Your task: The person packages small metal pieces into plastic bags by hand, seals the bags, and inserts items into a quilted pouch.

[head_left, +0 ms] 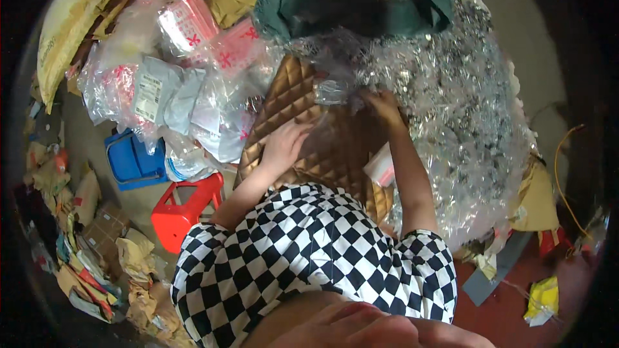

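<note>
A brown quilted pad (284, 100) lies in front of me. Over its middle is my left hand (284, 146), fingers bent together, with a thin clear plastic bag (317, 130) faintly visible at the fingertips. My right hand (383, 106) is farther off and to the right, at the edge of a heap of small clear packets (445, 109) with shiny pieces inside. Its fingers are curled, and what they hold is hidden. Just left of them, a clear packet (331, 92) rests near the pad's far part. A white and pink packet (382, 166) lies beside my right forearm.
A dark green sack (274, 0) gapes at the back. Far left are clear bags with pink print (187, 26) and a grey mailer (149, 89). A red stool (177, 216) and a blue stool (135, 161) stand left. Cardboard and paper scraps (106, 225) litter the left floor.
</note>
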The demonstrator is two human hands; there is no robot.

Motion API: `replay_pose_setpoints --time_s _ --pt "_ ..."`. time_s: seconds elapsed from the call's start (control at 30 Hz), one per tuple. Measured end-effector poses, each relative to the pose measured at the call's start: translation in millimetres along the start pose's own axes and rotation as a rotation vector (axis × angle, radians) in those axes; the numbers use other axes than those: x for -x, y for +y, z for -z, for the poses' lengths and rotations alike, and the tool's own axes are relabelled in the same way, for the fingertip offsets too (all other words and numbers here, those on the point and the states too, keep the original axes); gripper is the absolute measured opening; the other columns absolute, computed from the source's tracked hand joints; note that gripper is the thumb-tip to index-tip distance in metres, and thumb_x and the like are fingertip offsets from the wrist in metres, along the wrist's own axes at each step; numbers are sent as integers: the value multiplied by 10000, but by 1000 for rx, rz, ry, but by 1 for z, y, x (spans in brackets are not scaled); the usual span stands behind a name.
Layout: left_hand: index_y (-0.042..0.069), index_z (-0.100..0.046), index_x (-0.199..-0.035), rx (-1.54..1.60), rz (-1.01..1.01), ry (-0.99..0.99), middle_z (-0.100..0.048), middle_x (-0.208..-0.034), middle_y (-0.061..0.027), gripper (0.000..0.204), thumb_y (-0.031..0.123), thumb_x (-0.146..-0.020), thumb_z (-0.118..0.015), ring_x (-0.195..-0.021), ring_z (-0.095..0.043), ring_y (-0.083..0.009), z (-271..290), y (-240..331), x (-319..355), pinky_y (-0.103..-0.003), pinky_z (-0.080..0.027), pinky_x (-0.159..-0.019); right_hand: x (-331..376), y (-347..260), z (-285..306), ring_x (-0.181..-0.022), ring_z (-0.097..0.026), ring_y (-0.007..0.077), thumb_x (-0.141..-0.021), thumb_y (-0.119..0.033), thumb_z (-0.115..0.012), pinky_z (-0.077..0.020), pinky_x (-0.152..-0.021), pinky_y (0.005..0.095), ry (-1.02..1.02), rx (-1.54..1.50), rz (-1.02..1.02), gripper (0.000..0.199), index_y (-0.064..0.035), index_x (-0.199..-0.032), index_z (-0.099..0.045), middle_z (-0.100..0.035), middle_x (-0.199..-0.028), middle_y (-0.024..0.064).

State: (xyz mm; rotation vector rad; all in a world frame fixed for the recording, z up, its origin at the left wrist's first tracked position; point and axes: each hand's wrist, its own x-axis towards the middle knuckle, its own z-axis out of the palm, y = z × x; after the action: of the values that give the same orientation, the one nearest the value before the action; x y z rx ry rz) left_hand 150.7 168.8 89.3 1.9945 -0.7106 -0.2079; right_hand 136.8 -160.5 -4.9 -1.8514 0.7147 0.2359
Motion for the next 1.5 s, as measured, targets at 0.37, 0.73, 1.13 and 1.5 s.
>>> replay_pose_setpoints --time_s 0.37,0.73,1.13,1.5 --pt "47 -635 -939 -114 -98 -52 -593 -844 -124 119 57 -823 -608 -830 -586 -321 2 7 57 -395 -469 -725 90 3 -23 -945 -609 172 -803 -121 -684 -470 -800 281 -189 -237 266 469 -29 -1241 -543 -666 -1027 75" --pt "47 -637 -947 -184 -137 -38 -614 -914 -108 158 35 -790 -619 -870 -603 -308 3 18 93 -376 -490 -734 93 64 -41 -849 -634 182 -793 -99 -664 -484 -769 316 116 285 419 227 -41 -1013 -653 -667 -921 89" --pt "55 -627 -1007 -194 -208 -249 -625 -977 -118 225 21 -784 -623 -942 -602 -322 -22 33 89 -385 -490 -814 75 100 -82 -828 -620 298 -813 -251 -634 -481 -736 390 667 958 993 275 -52 -1003 -645 -659 -931 160" --pt "103 -693 -954 -164 -22 -268 -598 -1036 -130 175 64 -791 -639 -1002 -573 -317 -19 12 84 -384 -469 -864 186 -15 -38 -855 -588 301 -787 -117 -655 -470 -779 369 285 121 514 258 -56 -1037 -633 -630 -857 126"
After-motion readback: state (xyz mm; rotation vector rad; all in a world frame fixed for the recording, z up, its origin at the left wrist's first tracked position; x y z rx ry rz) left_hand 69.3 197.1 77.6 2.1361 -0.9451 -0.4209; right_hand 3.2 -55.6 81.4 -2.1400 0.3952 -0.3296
